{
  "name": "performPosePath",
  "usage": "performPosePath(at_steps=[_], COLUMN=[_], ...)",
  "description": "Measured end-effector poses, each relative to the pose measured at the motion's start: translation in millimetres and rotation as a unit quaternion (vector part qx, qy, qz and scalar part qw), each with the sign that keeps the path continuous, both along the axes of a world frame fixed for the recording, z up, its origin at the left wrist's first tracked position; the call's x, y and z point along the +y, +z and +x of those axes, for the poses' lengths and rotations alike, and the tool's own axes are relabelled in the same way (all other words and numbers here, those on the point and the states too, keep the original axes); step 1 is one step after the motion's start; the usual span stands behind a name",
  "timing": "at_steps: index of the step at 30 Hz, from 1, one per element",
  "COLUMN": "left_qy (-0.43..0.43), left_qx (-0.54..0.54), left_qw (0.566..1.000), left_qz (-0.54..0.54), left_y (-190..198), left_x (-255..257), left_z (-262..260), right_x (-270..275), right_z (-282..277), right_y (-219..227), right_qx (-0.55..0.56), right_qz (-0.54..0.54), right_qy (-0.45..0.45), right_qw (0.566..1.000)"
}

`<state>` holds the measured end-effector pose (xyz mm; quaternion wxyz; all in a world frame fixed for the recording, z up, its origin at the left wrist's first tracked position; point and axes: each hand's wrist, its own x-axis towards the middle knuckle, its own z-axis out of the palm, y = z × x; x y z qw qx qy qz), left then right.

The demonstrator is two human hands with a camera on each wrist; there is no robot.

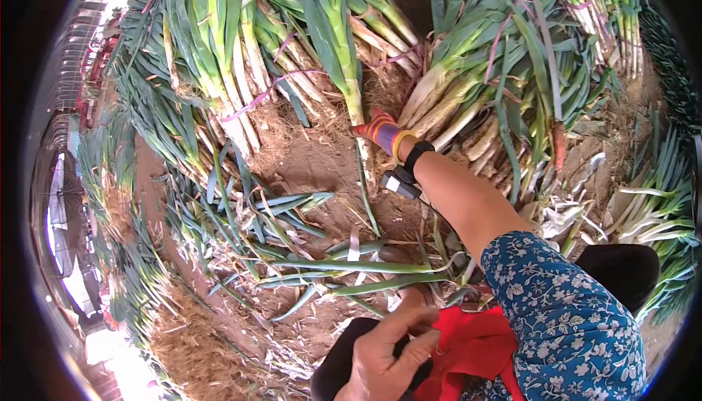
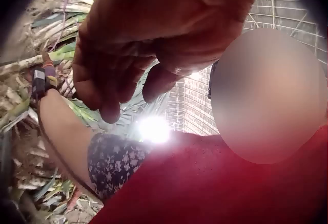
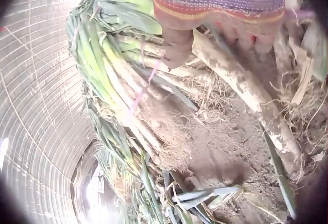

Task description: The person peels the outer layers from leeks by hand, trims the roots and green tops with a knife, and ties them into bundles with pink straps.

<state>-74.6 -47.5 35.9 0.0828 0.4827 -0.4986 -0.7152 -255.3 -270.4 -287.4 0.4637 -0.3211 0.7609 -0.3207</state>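
My right hand (image 1: 382, 132), in a striped purple and orange glove with bare fingertips, grips one long green onion (image 1: 353, 105) low on its stalk. In the right wrist view, thumb and fingers of that hand (image 3: 220, 16) close round the pale, soil-stained shaft (image 3: 246, 91), whose root end points down over the soil. Bundles of green onions (image 1: 238, 72) tied with pink string lie on either side of it. Bare and holding nothing, my left hand (image 1: 391, 353) hovers before the red cloth (image 1: 468, 346) at my lap, its fingers loosely bent.
Loose green leaves (image 1: 358, 266) and peeled scraps litter the soil (image 1: 314, 156) between me and the bundles. Cleaned white-stemmed onions (image 1: 651, 218) lie at the right. A heap of dry roots (image 1: 194, 346) is at lower left.
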Motion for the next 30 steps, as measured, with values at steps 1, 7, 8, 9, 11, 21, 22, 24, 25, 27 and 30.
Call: performPosePath(at_steps=[1, 7, 8, 9, 11, 21, 22, 24, 25, 27, 30], left_qy=[-0.064, -0.039, -0.035, -0.033, -0.035, 0.216, 0.212, 0.228, 0.240, 0.258, 0.223], left_qx=[-0.050, -0.039, -0.029, -0.019, -0.008, 0.205, 0.298, 0.331, 0.357, 0.380, 0.375], left_qw=[0.993, 0.997, 0.997, 0.998, 0.994, 0.953, 0.930, 0.915, 0.900, 0.885, 0.899], left_qz=[-0.086, -0.053, -0.056, -0.058, -0.106, -0.056, 0.026, 0.043, 0.073, 0.078, 0.037], left_y=[0.4, -1.8, -1.5, -0.4, 5.0, -11.4, -9.6, -15.7, -19.4, -18.8, -5.7], left_x=[-3.3, -1.2, -0.6, 0.7, 4.9, 16.0, 19.6, 25.6, 28.6, 38.7, 52.3], left_z=[-2.5, -13.3, -13.1, -13.3, -20.6, -54.3, -55.2, -54.1, -53.1, -50.2, -53.8], right_x=[-11.1, 25.7, 39.5, 64.2, 115.7, 369.6, 385.5, 404.0, 404.0, 399.4, 373.2], right_z=[1.5, 40.5, 40.2, 27.8, -2.5, -16.1, -12.4, -7.3, -3.1, 0.7, 5.3], right_y=[-5.4, -5.0, 5.0, 30.2, 84.8, 221.8, 228.3, 253.5, 256.8, 265.5, 302.2], right_qx=[-0.004, 0.033, -0.031, -0.104, -0.236, -0.697, -0.675, -0.643, -0.640, -0.461, -0.237], right_qz=[0.050, -0.114, -0.226, -0.326, -0.283, -0.089, -0.060, -0.022, -0.024, -0.207, -0.321], right_qy=[0.030, -0.122, -0.186, -0.178, -0.140, 0.098, 0.130, 0.159, 0.169, 0.112, 0.013], right_qw=[0.998, 0.985, 0.956, 0.923, 0.919, 0.704, 0.723, 0.749, 0.749, 0.856, 0.917])
